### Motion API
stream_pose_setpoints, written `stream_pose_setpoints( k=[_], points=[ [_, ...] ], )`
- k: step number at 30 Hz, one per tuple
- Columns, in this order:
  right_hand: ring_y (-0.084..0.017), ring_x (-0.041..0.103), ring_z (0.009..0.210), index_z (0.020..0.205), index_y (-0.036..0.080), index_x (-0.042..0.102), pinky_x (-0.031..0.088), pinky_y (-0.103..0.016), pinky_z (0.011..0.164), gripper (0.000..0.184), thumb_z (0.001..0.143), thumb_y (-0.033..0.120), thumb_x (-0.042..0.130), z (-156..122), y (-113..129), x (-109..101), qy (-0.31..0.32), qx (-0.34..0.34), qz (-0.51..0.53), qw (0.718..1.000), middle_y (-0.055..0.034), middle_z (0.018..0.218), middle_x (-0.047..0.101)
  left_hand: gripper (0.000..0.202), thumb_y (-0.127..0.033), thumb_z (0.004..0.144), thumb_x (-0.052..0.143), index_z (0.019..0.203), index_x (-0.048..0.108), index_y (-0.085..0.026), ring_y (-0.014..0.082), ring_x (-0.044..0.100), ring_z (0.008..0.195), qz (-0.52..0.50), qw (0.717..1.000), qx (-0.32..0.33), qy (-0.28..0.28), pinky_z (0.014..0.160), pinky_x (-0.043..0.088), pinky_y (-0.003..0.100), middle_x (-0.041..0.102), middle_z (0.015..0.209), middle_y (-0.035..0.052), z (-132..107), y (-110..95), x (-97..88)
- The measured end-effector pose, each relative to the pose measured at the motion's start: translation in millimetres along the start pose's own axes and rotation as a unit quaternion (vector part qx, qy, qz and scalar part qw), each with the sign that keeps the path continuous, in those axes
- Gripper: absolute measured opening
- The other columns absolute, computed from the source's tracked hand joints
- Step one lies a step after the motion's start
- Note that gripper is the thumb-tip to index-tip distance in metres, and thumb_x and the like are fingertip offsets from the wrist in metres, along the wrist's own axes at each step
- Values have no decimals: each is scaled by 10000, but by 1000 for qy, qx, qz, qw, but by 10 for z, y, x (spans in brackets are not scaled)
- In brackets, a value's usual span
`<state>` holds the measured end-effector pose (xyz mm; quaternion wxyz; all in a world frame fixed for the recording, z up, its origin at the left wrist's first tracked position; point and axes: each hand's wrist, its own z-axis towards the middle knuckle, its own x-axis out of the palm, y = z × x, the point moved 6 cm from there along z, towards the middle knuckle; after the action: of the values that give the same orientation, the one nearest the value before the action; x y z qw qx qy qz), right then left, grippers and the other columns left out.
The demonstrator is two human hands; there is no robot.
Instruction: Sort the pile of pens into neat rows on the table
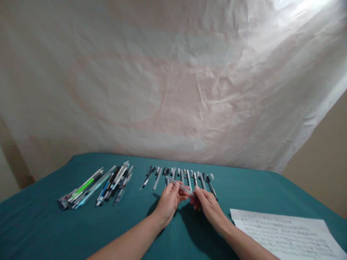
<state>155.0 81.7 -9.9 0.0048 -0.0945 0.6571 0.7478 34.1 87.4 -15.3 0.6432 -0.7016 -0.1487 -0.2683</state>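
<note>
Between my two hands is a slim, pale see-through pen (182,186), held slantwise above the table. My left hand (170,200) is closed around its middle, with one end sticking out to the upper left. At the lower right end, my right hand (207,202) pinches the pen; the fingertips partly hide that end. Just beyond my hands lies a row of pens (189,180) with their caps (178,172) set apart above them. Part of the row is covered by my hands.
To the left lie two bundles of pens, one with a bright green pen (86,188), the other of mostly black and white pens (116,182). A sheet of handwritten paper (284,231) rests at the right front. The teal cloth (40,224) covers the table; a pale sheet (162,79) hangs behind.
</note>
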Motion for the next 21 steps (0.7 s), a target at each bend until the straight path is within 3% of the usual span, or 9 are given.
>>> stream_pose_setpoints(
  k=[3, 9, 15, 21],
  points=[
    [-118, 468, 441, 660, 135, 550, 292, -214, 388, 534, 765, 612, 334, 3, -111, 5, -3, 33, -4, 999, -24, 554, 537, 154, -274, 828, 459, 898, 447, -137, 125, 609, 713, -17, 999, 11, -25, 673, 482, 246, 632, 882, 103, 17, -26, -60],
    [-99, 423, 432, 640, 160, 499, 303, -208, 399, 477, 781, 586, 339, -9, -134, 12, -5, 23, -24, 999, 17, 514, 455, 152, -270, 824, 470, 891, 450, -135, 134, 623, 740, -30, 999, 4, -11, 682, 496, 238, 636, 900, 112, -14, -6, -30],
    [-117, 421, 481, 612, 177, 474, 325, -224, 469, 442, 827, 524, 304, -42, -48, -20, -24, -43, -137, 989, 16, 519, 442, 166, -291, 821, 474, 876, 461, -135, 126, 624, 735, -20, 1000, 8, -14, 675, 502, 228, 638, 913, 111, -17, -8, -30],
    [-141, 456, 554, 651, 196, 482, 334, -242, 550, 357, 858, 430, 308, -85, 95, -35, -40, -132, -296, 945, -11, 595, 503, 184, -309, 823, 466, 868, 464, -130, 109, 618, 701, -10, 999, 3, -31, 651, 502, 206, 643, 884, 112, -12, 10, -64]
  ],
)
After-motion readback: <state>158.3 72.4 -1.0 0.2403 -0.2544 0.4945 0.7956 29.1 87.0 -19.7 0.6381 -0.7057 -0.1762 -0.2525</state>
